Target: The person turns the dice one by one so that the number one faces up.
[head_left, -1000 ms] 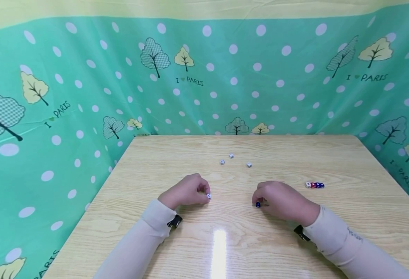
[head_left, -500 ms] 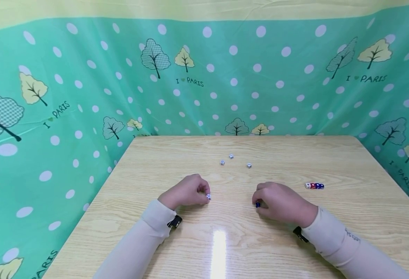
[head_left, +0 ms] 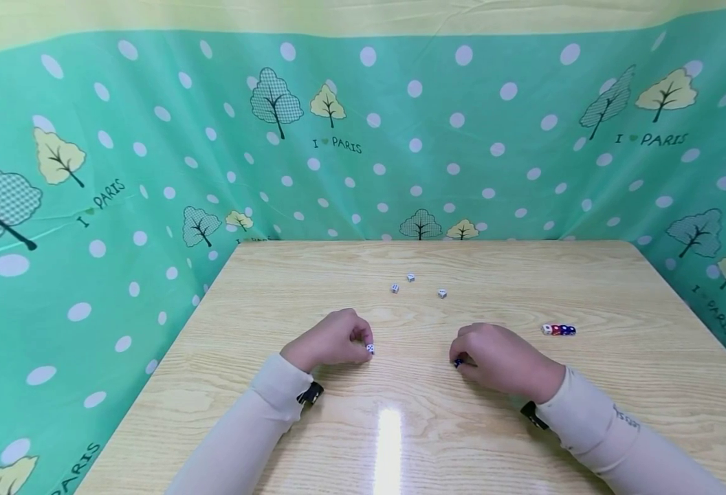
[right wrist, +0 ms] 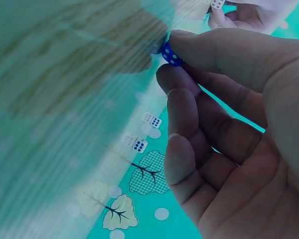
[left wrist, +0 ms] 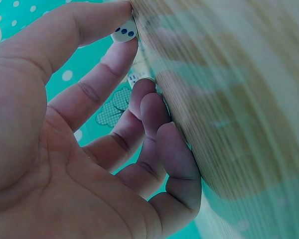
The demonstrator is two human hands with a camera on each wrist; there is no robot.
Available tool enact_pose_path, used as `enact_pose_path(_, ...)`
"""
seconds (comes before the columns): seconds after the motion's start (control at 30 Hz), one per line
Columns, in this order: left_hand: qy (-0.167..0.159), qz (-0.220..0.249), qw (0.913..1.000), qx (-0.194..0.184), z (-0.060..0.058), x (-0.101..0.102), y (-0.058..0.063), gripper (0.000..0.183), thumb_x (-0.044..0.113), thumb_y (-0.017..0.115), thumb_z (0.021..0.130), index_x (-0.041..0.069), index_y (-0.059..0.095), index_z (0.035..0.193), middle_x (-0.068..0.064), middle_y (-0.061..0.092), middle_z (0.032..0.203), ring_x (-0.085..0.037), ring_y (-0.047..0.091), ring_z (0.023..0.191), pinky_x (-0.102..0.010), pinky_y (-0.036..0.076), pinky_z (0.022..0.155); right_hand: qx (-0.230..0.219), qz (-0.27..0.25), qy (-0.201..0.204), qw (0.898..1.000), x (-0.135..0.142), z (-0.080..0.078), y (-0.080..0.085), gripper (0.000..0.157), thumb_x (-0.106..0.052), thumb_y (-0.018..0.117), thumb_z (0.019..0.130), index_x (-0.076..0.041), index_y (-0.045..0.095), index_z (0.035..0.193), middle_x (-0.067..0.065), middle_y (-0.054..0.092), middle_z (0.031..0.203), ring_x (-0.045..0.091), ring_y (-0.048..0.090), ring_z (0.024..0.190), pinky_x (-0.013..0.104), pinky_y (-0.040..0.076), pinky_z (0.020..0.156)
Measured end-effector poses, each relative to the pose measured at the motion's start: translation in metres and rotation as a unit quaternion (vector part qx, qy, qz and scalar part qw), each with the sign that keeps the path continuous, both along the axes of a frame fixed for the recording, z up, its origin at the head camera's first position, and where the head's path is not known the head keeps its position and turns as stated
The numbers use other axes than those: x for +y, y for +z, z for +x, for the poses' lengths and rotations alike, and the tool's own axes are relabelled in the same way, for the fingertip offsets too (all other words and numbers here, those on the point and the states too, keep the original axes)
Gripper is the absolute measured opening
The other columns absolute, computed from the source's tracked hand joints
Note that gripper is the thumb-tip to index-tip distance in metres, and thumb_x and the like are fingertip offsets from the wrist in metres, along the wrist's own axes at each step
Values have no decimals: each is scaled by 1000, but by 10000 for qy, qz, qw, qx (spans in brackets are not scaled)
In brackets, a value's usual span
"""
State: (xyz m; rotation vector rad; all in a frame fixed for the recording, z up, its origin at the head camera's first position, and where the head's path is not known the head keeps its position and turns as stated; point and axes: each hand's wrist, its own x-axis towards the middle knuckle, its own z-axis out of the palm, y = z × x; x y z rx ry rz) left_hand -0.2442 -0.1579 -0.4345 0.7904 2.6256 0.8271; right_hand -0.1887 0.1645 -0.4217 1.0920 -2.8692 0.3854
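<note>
My left hand (head_left: 333,337) pinches a white die (head_left: 370,348) between thumb and index finger, low at the table top. Blue pips show on that white die (left wrist: 124,32) in the left wrist view, where the other fingers curl loosely beside the wood. To the right, my right hand (head_left: 499,359) holds a dark blue die (head_left: 458,362) at its fingertips, partly hidden by the fingers. From the right wrist, this blue die (right wrist: 171,54) with pale pips sits between the thumb and a fingertip, right at the table surface.
Three white dice lie farther back: one at left (head_left: 395,289), another behind it (head_left: 410,278) and one to the right (head_left: 442,293). Beyond my right hand stands a short row of white, red and blue dice (head_left: 559,330). A patterned green curtain (head_left: 412,137) borders the wooden table (head_left: 313,275).
The blue die has turned slightly in my right fingertips and shows less in the head view. My left hand and its white die stay in place.
</note>
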Motion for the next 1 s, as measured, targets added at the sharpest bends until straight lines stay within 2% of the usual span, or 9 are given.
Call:
enact_pose_path(0.27,19,-20,10000,12,0,0,0,13,14,80,84,20,71,77,7,57,66,-11,46,69,-27,40,64,-232,-94,-186,9995,1,-1,2,15,-12,85,82,-24,77,85,-14,72,84,0,62,76,26,55,69)
enact_pose_path(0.6,88,-145,9998,-62,-1,1,-1,13,16,81,85,21,72,77,8,58,66,-10,48,68,-26,41,63,-679,-433,-329,9962,6,-4,2,16,-12,84,83,-25,76,87,-15,67,84,2,58,75,24,52,69)
enact_pose_path(1.0,37,-87,10000,-26,2,1,3,13,14,80,85,20,72,77,6,59,67,-11,48,72,-28,41,66,-967,-481,-476,9930,9,-8,-1,18,-12,84,83,-28,74,84,-16,66,84,3,57,74,23,50,67)
